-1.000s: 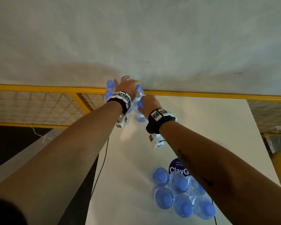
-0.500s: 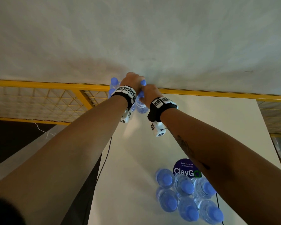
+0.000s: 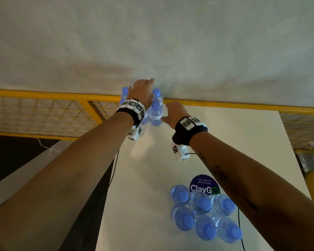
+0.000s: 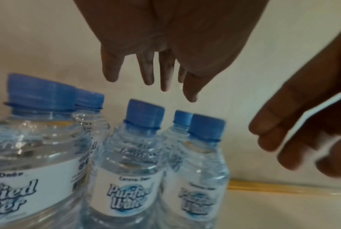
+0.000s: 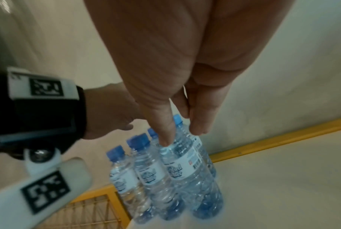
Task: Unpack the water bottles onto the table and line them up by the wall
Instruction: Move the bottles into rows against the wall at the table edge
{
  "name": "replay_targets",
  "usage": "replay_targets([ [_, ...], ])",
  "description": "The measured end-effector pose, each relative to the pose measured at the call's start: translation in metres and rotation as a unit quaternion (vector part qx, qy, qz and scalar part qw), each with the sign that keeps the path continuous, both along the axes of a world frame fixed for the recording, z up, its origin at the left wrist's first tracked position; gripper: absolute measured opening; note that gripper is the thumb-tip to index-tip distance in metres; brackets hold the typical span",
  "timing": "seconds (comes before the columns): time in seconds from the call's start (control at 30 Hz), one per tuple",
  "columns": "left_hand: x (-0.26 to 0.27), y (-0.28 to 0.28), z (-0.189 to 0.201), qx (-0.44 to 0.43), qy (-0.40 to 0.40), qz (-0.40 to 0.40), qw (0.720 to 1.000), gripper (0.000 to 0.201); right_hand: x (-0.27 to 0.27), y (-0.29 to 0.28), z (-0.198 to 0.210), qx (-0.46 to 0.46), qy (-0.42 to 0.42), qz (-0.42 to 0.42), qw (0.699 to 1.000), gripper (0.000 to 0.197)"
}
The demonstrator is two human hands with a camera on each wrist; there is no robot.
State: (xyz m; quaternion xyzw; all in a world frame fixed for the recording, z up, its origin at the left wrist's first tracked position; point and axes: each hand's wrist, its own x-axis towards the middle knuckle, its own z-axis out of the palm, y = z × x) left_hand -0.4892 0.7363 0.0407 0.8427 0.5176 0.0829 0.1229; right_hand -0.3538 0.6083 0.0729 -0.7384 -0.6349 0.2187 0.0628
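Observation:
Several clear water bottles [image 3: 155,115] with blue caps stand upright in a tight cluster at the table's far left corner, against the wall. My left hand [image 3: 143,90] hovers just above their caps, fingers [image 4: 148,74] straight and holding nothing. My right hand [image 3: 171,113] is a little to the right of the cluster, fingers [image 5: 166,133] loosely extended and empty. The left wrist view shows the bottles [image 4: 134,155] below my left fingers and the right hand [image 4: 295,124] off to the right. Several more bottles [image 3: 205,211] stand bunched together near the table's front.
The white table [image 3: 234,142] runs to a pale wall [image 3: 170,42] behind a yellow rail [image 3: 225,105]. A yellow wire-mesh barrier [image 3: 43,115] lies left of the table. A round blue ClayGo sticker [image 3: 204,183] sits by the near bottles.
Both hands were wrapped round bottles at the wall; now they have let go. The left hand has lifted above the caps and the right hand has drawn back to the right.

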Motion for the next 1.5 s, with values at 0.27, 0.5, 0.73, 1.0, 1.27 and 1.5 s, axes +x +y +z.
replay_targets([
  [0.27,-0.013,-0.14,0.007,-0.037,-0.157,-0.151,0.975,0.026,-0.003,-0.134,-0.004,-0.071,0.06,0.057,0.994,0.041],
  [0.5,-0.025,-0.265,0.004,-0.23,-0.057,-0.221,0.946,0.044,-0.027,-0.247,0.027,-0.135,-0.015,0.134,0.982,0.03],
  [0.73,-0.028,-0.327,-0.003,-0.236,-0.005,-0.196,0.952,0.021,-0.053,-0.309,0.019,-0.103,-0.124,0.145,0.976,0.028],
  [1.0,-0.027,-0.34,-0.013,-0.115,0.035,-0.152,0.981,0.02,-0.054,-0.318,0.002,-0.074,-0.163,0.161,0.97,0.033],
  [1.27,-0.013,-0.274,0.017,-0.022,0.038,-0.148,0.988,0.023,-0.02,-0.261,0.017,-0.035,-0.029,0.09,0.995,0.025],
  [1.5,0.029,-0.167,0.039,0.034,0.063,-0.148,0.986,0.015,0.008,-0.16,0.023,0.004,-0.028,0.033,0.999,0.017],
])
